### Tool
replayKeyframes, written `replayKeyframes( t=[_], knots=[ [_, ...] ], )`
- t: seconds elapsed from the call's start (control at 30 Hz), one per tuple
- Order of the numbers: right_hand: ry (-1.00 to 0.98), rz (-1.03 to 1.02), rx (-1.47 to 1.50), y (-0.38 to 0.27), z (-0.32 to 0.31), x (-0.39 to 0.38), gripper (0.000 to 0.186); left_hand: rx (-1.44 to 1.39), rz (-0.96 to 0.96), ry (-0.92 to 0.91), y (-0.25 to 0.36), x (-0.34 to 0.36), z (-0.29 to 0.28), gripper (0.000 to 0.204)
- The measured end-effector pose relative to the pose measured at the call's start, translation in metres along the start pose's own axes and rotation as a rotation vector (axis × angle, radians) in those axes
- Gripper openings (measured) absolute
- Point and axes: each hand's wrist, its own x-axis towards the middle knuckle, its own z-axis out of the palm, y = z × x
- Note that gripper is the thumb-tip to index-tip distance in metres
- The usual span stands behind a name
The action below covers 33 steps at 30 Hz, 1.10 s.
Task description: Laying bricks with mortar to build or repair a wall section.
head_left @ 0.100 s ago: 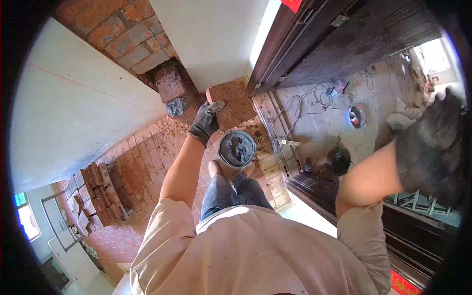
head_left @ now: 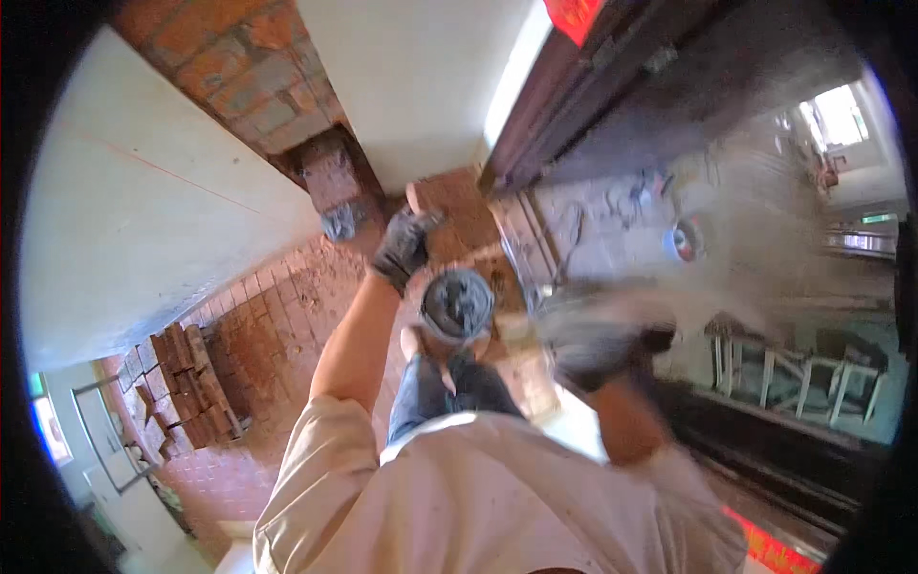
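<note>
My left hand (head_left: 405, 247), in a dark, dirty work glove, is closed on the left edge of a reddish brick (head_left: 464, 206) at the foot of the white wall. Just below it, by my feet, is a round bucket (head_left: 429, 320) with wet grey mortar (head_left: 465, 298) in it. My right hand (head_left: 598, 340), also in a dark glove, is to the right of the bucket. Motion smears it, so its fingers and anything in them cannot be made out.
Behind my left hand, another brick (head_left: 332, 178) sits in a wall gap above a grey lump (head_left: 339, 222). Stacked bricks (head_left: 186, 387) stand at the left on the brick floor. A dark door frame (head_left: 583, 105) rises at the right. Beyond it are a blue-rimmed container (head_left: 681, 241) and a pale metal frame (head_left: 794, 378).
My right hand has swung quickly from the far right inward, toward the bucket. My left hand stays at the brick, and the view has shifted slightly.
</note>
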Motion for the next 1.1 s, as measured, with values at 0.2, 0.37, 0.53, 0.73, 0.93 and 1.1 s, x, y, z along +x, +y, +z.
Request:
replayKeyframes(
  t=[0.2, 0.37, 0.53, 0.73, 0.93, 1.1],
  knots=[
    [0.088, 0.306, 0.300, 0.078, 0.019, 0.014, 0.031, -0.143, -0.278, 0.165, 0.005, -0.018, -0.010, 0.025],
    [0.000, 0.327, 0.417, 0.043, 0.010, 0.005, 0.031, -0.098, 0.018, -0.025, 0.069, -0.034, 0.014, 0.048],
    [-0.246, 0.429, 0.776, 0.050, 0.012, -0.036, 0.033, 0.120, 0.088, -0.079, 0.111, -0.045, 0.018, 0.059],
    [-0.522, 0.600, 0.328, 0.004, 0.034, -0.035, 0.037, 0.943, 0.393, -0.053, 0.069, -0.049, -0.007, 0.062],
    [-0.456, -0.016, 0.610, -0.120, -0.038, 0.022, 0.024, 1.162, 0.423, -0.080, 0.057, -0.048, -0.026, 0.060],
    [-0.010, -0.326, -0.114, -0.060, -0.012, -0.005, 0.022, 1.220, 0.480, -0.084, 0.062, -0.044, -0.019, 0.057]
  ],
)
